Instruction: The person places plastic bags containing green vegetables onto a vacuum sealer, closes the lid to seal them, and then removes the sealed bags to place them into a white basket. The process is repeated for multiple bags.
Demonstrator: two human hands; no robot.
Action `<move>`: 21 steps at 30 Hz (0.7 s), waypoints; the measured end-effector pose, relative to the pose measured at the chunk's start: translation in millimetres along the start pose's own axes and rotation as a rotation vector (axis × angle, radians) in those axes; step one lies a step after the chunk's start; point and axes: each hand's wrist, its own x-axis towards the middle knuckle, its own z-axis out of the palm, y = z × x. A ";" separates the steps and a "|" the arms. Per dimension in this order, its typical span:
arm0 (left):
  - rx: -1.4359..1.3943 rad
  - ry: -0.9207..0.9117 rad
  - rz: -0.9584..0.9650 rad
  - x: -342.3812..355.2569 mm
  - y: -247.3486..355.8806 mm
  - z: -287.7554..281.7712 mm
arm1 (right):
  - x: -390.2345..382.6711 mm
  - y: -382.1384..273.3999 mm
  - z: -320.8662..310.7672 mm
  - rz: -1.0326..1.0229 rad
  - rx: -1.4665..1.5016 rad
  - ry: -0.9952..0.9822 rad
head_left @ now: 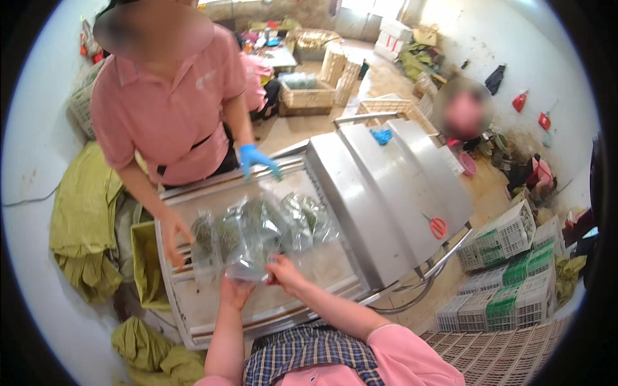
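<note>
My left hand [237, 293] and my right hand [284, 273] are together at the near end of a clear plastic bag [248, 270]. The right hand pinches the bag's edge; the left grips it from below, its fingers partly hidden by the plastic. Several more clear bags [310, 217] with green contents lie side by side on the flat bed [325, 273] of a metal machine. What the green contents are, I cannot make out. Across the bed, a co-worker's bare hand [172, 237] is beside the leftmost bag, and their blue-gloved hand [259, 162] hovers above the far edge.
To the right sits the machine's steel cover [367, 193], bearing red-handled scissors [438, 227] and a crumpled blue item [381, 136]. Plastic crates [515, 302] are stacked at the right. Yellow-green sacks [84, 212] pile up at the left. Another person [465, 112] is farther back.
</note>
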 end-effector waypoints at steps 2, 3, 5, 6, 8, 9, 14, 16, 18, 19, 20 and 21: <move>0.218 0.001 0.026 -10.6 7.0 4.1 | -15.7 3.0 -4.8 0.007 0.035 -0.021; 0.154 0.052 -0.062 -19.7 12.3 8.2 | -21.5 11.1 -10.9 0.007 0.028 -0.042; -0.331 0.149 -0.331 -33.5 10.5 4.2 | -30.1 19.2 -21.7 0.014 -0.017 -0.101; -0.489 0.191 -0.424 -42.7 5.0 -1.9 | -34.2 23.3 -26.9 0.023 -0.055 -0.141; -0.481 0.192 -0.458 -69.1 -16.2 -19.9 | -53.1 28.5 -32.0 0.064 -0.186 -0.178; -0.453 0.193 -0.502 -72.8 -24.9 -27.8 | -55.4 20.8 -35.1 0.077 -0.279 -0.178; -0.399 0.287 -0.677 -124.6 -31.4 -24.8 | -94.2 29.9 -33.4 0.220 -0.121 -0.288; -0.488 0.268 -0.618 -141.1 -23.1 -13.4 | -101.7 28.3 -38.1 0.280 -0.115 -0.401; -0.571 0.194 -0.562 -158.2 -11.0 -7.8 | -101.6 28.6 -38.5 0.318 -0.126 -0.447; -0.552 0.191 -0.555 -167.2 -9.6 -12.2 | -100.9 31.0 -37.5 0.349 -0.128 -0.461; -0.529 0.179 -0.549 -174.2 -8.0 -17.1 | -100.5 31.4 -37.7 0.371 -0.130 -0.470; -0.505 0.166 -0.546 -180.6 -5.1 -21.8 | -95.0 35.2 -38.0 0.370 -0.155 -0.502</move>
